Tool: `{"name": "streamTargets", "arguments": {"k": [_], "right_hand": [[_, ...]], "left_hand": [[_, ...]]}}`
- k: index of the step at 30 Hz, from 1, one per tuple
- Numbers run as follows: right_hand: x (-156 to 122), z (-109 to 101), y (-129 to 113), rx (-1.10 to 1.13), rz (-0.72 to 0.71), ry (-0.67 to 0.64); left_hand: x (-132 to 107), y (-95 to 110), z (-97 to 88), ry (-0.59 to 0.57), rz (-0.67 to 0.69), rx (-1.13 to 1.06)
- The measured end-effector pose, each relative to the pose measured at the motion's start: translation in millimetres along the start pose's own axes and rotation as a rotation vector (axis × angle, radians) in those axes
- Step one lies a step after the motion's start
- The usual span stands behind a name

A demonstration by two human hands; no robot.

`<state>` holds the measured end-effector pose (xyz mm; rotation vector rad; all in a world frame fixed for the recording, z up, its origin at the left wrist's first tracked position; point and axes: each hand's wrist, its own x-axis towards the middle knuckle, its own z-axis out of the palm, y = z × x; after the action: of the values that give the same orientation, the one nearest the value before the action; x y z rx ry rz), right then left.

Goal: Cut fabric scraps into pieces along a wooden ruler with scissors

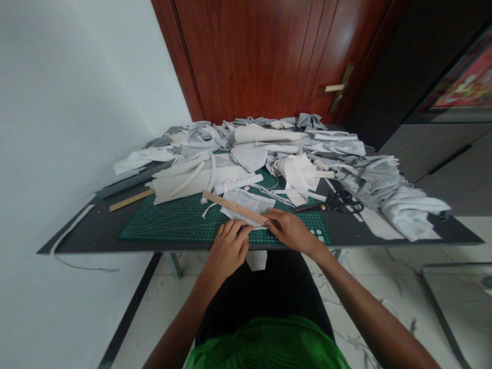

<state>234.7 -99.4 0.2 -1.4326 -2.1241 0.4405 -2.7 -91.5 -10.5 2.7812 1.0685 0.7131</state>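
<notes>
A wooden ruler (234, 206) lies slantwise across a small piece of grey fabric (251, 200) on the green cutting mat (165, 220). My right hand (291, 230) is closed around the ruler's near end, at the fabric's lower right. Something thin and dark shows by its fingers, too small to make out. Resting at the mat's front edge, my left hand (229, 248) has its fingers stretched out over the fabric's lower edge, just below the ruler. Black-handled scissors (342, 202) lie to the right of my right hand, blades pointing toward it.
Heaped white and grey fabric scraps (269, 136) cover the table's back, with another pile (407, 205) at right. A second wooden ruler (130, 200) lies at left. One pale strip (69, 230) hangs over the table's front edge. Behind stands a brown door (269, 61).
</notes>
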Motion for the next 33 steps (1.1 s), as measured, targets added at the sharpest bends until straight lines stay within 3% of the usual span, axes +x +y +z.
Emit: {"name": "streamTargets", "arguments": {"k": [10,33], "right_hand": [[-10,-7,-6,-0.022,-0.076,-0.036],[-11,-8,-15,-0.107,-0.113,-0.083]], "left_hand": [[-17,5,2.1,0.016,-0.008,0.006],[-19,5,1.5,0.025,-0.008,0.007]]}}
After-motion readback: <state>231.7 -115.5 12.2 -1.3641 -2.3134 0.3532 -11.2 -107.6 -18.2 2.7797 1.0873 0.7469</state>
